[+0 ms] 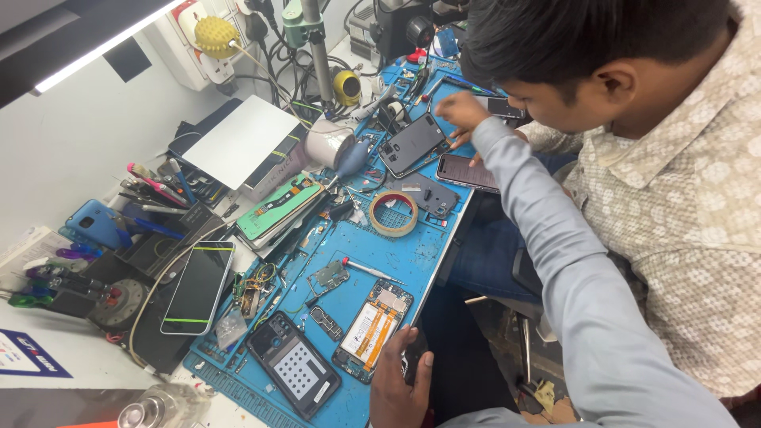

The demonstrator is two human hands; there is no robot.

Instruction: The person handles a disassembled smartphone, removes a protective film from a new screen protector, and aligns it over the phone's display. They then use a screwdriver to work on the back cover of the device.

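The person's right arm wears a long, plain pale grey-blue cloth sleeve (555, 261) reaching to the wrist, lightly creased along its length. Both the right hand (461, 111) and left hand (400, 384) are bare, without gloves, rings or watch.

opened phone (372, 330) on mat (412, 257), tape roll (394, 213) behind it

A white wall (71, 135) is seen behind the blue work mat (412, 261). A lit strip lamp (103, 47) is mounted above the mat, and a white socket board (186, 47) is fixed beside it.
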